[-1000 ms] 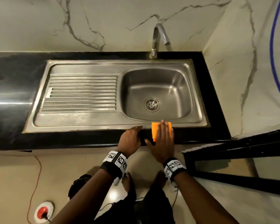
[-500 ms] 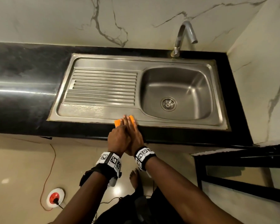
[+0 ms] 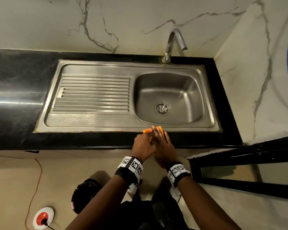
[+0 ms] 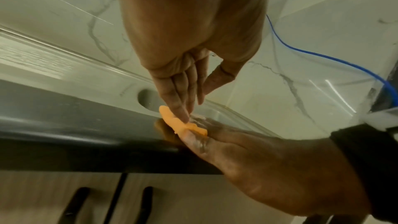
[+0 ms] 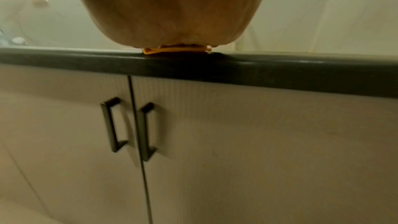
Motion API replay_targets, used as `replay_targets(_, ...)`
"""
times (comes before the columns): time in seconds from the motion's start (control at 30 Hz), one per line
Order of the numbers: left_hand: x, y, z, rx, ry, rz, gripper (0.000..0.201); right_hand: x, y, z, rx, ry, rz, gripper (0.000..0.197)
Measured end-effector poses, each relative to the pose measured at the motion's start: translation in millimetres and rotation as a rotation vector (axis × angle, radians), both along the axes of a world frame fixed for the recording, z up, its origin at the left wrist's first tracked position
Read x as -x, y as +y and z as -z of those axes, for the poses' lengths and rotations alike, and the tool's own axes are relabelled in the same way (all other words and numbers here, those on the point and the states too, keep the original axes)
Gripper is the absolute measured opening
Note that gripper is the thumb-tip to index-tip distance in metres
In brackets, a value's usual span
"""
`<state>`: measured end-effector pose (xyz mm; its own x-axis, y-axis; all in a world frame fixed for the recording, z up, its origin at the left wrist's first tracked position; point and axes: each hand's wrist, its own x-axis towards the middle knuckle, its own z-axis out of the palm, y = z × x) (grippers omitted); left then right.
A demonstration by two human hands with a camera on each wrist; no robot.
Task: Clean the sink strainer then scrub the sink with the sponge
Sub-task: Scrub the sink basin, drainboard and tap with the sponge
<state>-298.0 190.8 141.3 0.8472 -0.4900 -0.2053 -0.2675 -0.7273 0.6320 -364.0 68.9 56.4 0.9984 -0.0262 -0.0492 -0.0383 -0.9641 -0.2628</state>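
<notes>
The orange sponge [image 3: 153, 129] lies flat under the right hand [image 3: 163, 145], straight fingers pressing it on the worktop's near edge; left hand [image 3: 143, 145] relaxed, touching it; strainer [image 3: 162, 108] lies straight beyond

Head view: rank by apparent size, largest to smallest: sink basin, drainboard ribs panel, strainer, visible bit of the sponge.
1. Sink basin and ribbed drainboard: they look about alike in area, so no ranking between them.
2. Strainer.
3. Orange sponge: only a sliver shows beyond the left hand and right hand, which lie over it.
</notes>
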Motion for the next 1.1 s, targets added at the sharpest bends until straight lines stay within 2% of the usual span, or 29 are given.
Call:
replay_targets(0.1, 5.4, -8.7, -1.6, 0.092, 0.022, 0.064, 0.044, 12.7, -23.5, -6.6, 0.105, 0.033, -0.006, 0.067)
replay_targets(0.17, 1.5, 0.7, 1.0, 0.151, 0.022, 0.029, 0.046, 11.1, -19.8, -6.9, 0.134, 0.039, 0.012, 0.07)
replay_targets(0.33, -19.7, 72.4, 17.3, 0.023, -0.09, -0.172, 0.049, -2.4, 29.8, -5.0, 0.106, 0.053, 0.235, 0.099)
replay_targets(0.4, -29.2, 109.1, 23.5, -0.003, -0.128, -0.243, 0.054, -9.9, 49.6, -7.8, 0.099, 0.03, 0.239, 0.103)
replay_targets(0.53, -42.8, 161.0, 27.5, -0.025, -0.156, -0.323, 0.055, -37.6, 101.9, -10.9, 0.041, 0.03, 0.107, 0.107)
replay_targets(0.63, -48.5, 187.9, 33.7, -0.022, -0.133, -0.397, 0.055, -69.8, 161.1, -10.7, -0.003, 0.047, -0.035, 0.108)
replay_targets(0.73, -51.2, 206.4, 35.7, -0.007, -0.124, -0.509, 0.052, -101.6, 225.1, -9.2, -0.02, 0.051, -0.207, 0.096)
replay_targets(0.83, -53.1, 226.6, 34.1, 0.054, -0.176, -0.644, 0.047, -124.9, 275.2, -2.5, 0.041, 0.082, -0.3, 0.086)
replay_targets(0.93, -52.5, 246.3, 30.7, 0.042, -0.21, -0.708, 0.048, -134.1, 286.6, 2.0, 0.058, 0.073, -0.372, 0.085)
replay_targets(1.1, -43.8, 243.7, 29.1, 0.019, -0.214, -0.66, 0.03, -132.5, 258.3, 0.8, 0.074, 0.011, -0.538, 0.083)
